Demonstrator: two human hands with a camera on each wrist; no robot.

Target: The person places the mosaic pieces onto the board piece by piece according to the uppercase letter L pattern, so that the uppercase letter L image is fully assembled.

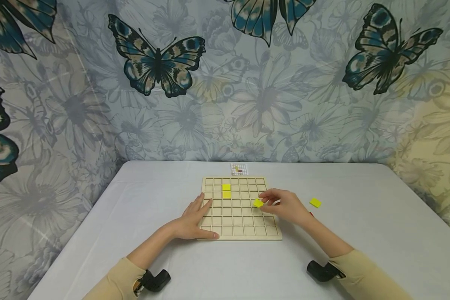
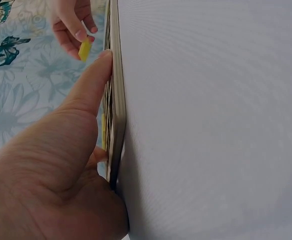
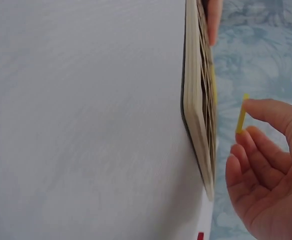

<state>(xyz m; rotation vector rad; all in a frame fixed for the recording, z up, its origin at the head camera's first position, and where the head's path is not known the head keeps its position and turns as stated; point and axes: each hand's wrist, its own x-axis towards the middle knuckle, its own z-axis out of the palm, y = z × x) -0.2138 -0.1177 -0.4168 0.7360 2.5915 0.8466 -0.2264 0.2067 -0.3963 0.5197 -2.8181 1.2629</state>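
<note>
A pale wooden grid board (image 1: pixel 243 231) lies on the table, with two yellow square tiles (image 1: pixel 226 191) set one above the other in its upper left cells. My left hand (image 1: pixel 191 221) rests with spread fingers on the board's left edge, its thumb along the near edge. Above the right part of the board, my right hand (image 1: pixel 283 205) pinches a yellow square tile (image 1: pixel 258 203) between thumb and fingertips. In the right wrist view this held tile (image 3: pixel 242 114) stands edge-on, apart from the board (image 3: pixel 195 100).
A small printed card with a coloured grid pattern (image 1: pixel 239 169) lies beyond the board. Another yellow tile (image 1: pixel 315 202) lies on the white table (image 1: pixel 360 200) to the right. A bit of red (image 1: pixel 311 214) shows beside my right wrist.
</note>
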